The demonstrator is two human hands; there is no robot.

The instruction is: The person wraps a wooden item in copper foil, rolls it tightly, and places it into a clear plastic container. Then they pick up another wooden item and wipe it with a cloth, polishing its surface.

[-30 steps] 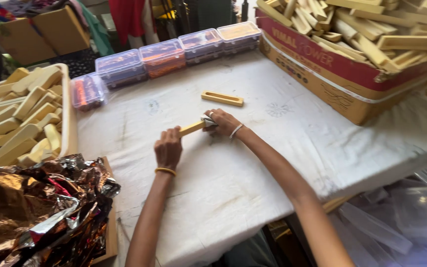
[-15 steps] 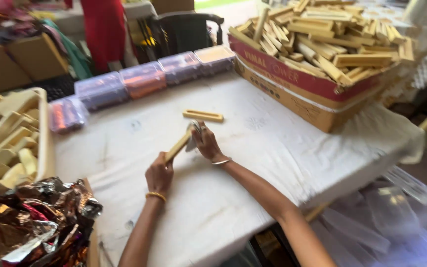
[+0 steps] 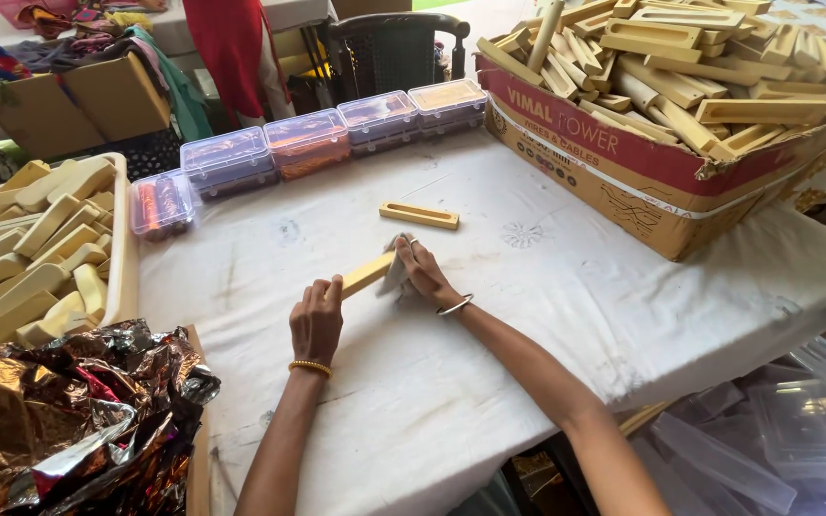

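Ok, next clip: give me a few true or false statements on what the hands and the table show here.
1. The left hand holds one end of a wooden bar. True.
2. The right hand presses a cloth on the bar. True.
3. A second bar lies on the table apart from both hands. True.
4. The cardboard box is empty. False: it is heaped with wooden pieces.
5. Both wrists are bare. False: each wears a bangle.

Red-banded cardboard box [image 3: 623,162] far right
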